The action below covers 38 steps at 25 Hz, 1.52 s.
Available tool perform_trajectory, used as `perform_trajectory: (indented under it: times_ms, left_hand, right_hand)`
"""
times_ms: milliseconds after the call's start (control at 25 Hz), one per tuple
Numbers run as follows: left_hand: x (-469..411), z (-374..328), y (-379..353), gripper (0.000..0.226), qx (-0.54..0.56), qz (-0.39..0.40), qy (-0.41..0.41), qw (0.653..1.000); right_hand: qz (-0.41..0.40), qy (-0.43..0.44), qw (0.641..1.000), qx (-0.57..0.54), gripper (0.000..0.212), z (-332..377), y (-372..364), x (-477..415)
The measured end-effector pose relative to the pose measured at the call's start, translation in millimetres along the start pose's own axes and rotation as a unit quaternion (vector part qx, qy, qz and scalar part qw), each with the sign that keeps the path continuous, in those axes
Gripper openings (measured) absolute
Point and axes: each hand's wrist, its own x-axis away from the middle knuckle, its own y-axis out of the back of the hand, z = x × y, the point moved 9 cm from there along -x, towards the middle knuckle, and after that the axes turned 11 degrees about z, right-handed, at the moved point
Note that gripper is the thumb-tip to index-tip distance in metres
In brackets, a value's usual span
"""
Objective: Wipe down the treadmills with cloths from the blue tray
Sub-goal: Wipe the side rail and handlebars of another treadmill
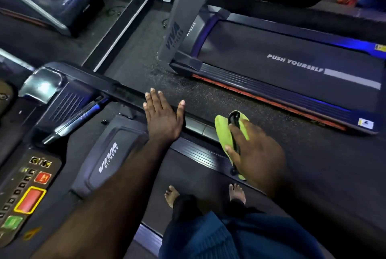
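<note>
"Cloth [224, 130] first: where is it sitting, and how much is showing?"

"It is lying right of centre, lime green, wrapping a black handle [234, 118]. The right hand [258, 154] is covering its lower half, and that hand is blurring."

"What is the handle joining to?"

"I cannot tell; the hand is hiding its lower end."

"How is the right hand gripping?"

"Its fingers are curling round cloth and handle together."

"And the left hand [163, 120]?"

"It is reaching out mid-frame, palm down, fingers straight and spread, over the end of a black handrail [122, 90]. I cannot tell whether it is touching."

"Around them?"

"Bare feet [172, 195] are standing on the treadmill belt [194, 175] at lower centre. A console [31, 183] with red and green buttons is running off the lower left edge. A neighbouring treadmill [292, 66], reading PUSH YOURSELF, is lying at upper right, across a strip of speckled floor [188, 89]."
</note>
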Motion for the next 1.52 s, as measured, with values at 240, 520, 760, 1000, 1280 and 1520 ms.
perform_trajectory:
  times_ms: [240,520,760,1000,1280,1520]
  left_hand:
    - [-2,1,0,0.090,-0.028,-0.009,0.001,1.000]
    - [-2,-1,0,0.089,-0.030,-0.004,0.008,1.000]
    - [-1,-1,3,0.088,-0.027,-0.006,0.007,1.000]
    - [0,-2,3,0.087,-0.033,-0.006,0.014,0.999]
    - [-2,-2,1,0.085,-0.031,0.005,0.018,0.999]
    - [-2,-2,-1,0.084,-0.039,-0.014,-0.011,0.999]
  right_hand:
    - [-0.008,0.056,0.997,-0.047,0.049,16,14,-31]
    - [0.042,0.018,0.997,-0.065,0.040,7,13,-55]
    - [-0.048,0.017,0.998,-0.047,0.056,-4,4,14]
    - [0.012,0.044,0.997,-0.064,0.052,11,13,-43]
    - [-0.003,0.107,0.993,-0.041,0.056,24,15,-34]
    - [0.002,0.203,0.978,-0.052,0.053,4,-4,-11]
